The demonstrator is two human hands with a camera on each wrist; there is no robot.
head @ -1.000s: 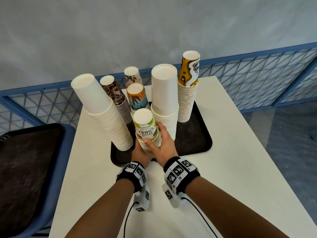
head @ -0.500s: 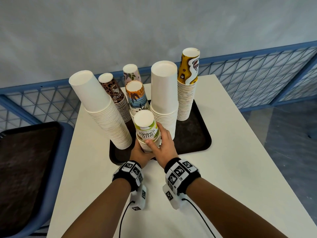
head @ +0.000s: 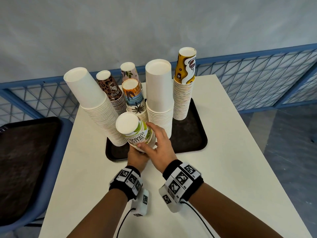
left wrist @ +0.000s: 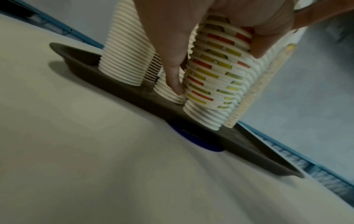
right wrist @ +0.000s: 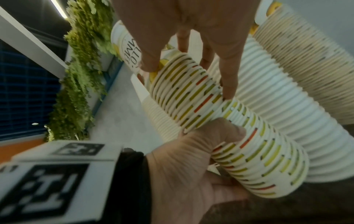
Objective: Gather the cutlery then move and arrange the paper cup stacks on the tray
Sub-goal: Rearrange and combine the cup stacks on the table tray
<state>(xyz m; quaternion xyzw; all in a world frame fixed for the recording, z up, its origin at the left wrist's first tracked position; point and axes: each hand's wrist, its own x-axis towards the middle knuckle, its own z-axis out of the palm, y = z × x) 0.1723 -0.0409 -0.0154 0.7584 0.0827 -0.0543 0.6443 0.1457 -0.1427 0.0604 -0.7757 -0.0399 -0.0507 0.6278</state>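
A black tray (head: 188, 134) on the white table carries several upturned paper cup stacks. Both hands hold the "Hello Summer" stack (head: 135, 133) at the tray's near left corner; it leans left, toward me. My left hand (head: 137, 157) grips its lower part, thumb and fingers round the rims (left wrist: 210, 78). My right hand (head: 160, 145) grips it higher up, thumb in front and fingers behind (right wrist: 226, 84). Its base sits at the tray's near rim (left wrist: 134, 97). Close around it are a leaning white stack (head: 96, 107), a palm-print stack (head: 134, 100) and a tall white stack (head: 159, 100).
A leopard-print stack (head: 111, 90), a leaf-print stack (head: 129, 71) and a yellow-topped stack (head: 184, 86) stand further back. Another black tray (head: 25, 160) lies on a blue seat to the left. A blue mesh railing (head: 257, 79) runs behind the table (head: 231, 177). Something dark blue (left wrist: 195, 141) shows beneath the tray's rim.
The "Hello Summer" stack has tipped left and toward me. My right hand has slid higher on it, with the fingers spread wider.
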